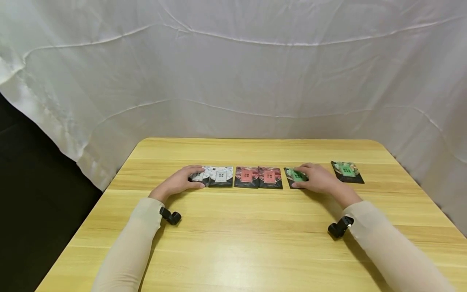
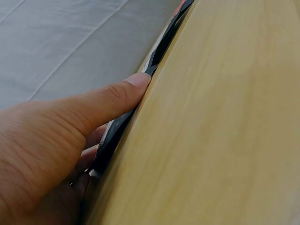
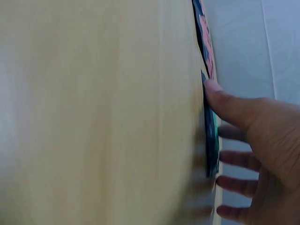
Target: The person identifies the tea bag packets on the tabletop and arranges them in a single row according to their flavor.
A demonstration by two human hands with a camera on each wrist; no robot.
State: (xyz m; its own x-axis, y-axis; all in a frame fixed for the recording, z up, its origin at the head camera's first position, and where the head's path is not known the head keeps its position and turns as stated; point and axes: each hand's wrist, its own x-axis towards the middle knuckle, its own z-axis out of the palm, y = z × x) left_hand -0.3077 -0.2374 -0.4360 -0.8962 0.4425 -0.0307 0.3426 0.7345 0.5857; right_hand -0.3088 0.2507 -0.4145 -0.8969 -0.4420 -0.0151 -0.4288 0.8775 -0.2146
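Six flat packets lie in a row on the wooden table. My left hand (image 1: 182, 180) rests over the leftmost white packet (image 1: 198, 176), thumb along its near edge and fingertips at its far edge. Beside it lies a second white packet (image 1: 221, 177). In the left wrist view the thumb (image 2: 138, 79) touches the packet's dark edge. My right hand (image 1: 318, 178) spans a green packet (image 1: 295, 176), with the thumb at its near edge. In the right wrist view the fingers (image 3: 239, 159) are spread apart, tips close to that green packet (image 3: 212, 136).
Two red packets, one on the left (image 1: 246, 177) and one on the right (image 1: 270, 177), lie side by side between the hands. Another green packet (image 1: 347, 172) lies tilted at the far right. Behind the table (image 1: 233, 235) hangs a pale curtain (image 1: 233, 73).
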